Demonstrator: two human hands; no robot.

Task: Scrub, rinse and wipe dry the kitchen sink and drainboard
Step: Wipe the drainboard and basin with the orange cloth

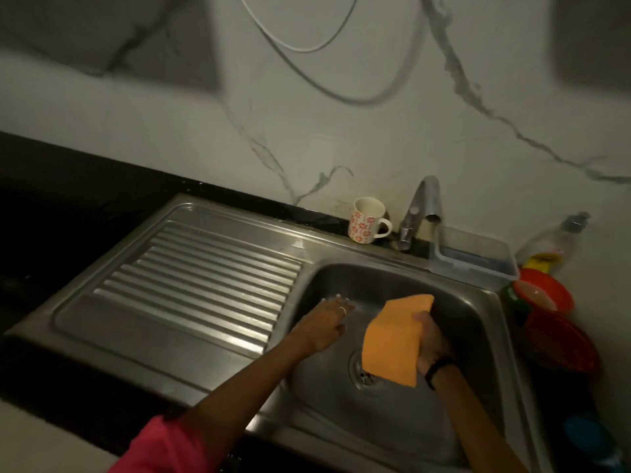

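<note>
The right hand [431, 339] is gripping an orange cloth [392, 339] with curled fingers, letting it hang over the drain [367, 373] inside the sink [478, 336], probably for wiping; the left hand [329, 322] is resting there with fingers straight, beside the drainboard [191, 278]

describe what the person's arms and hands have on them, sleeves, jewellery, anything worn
The left arm shows a pink sleeve at the upper arm, the forearm bare. The left hand wears a thin ring on one finger. The right hand has a dark band around the wrist; no sleeve shows on that arm.
</note>
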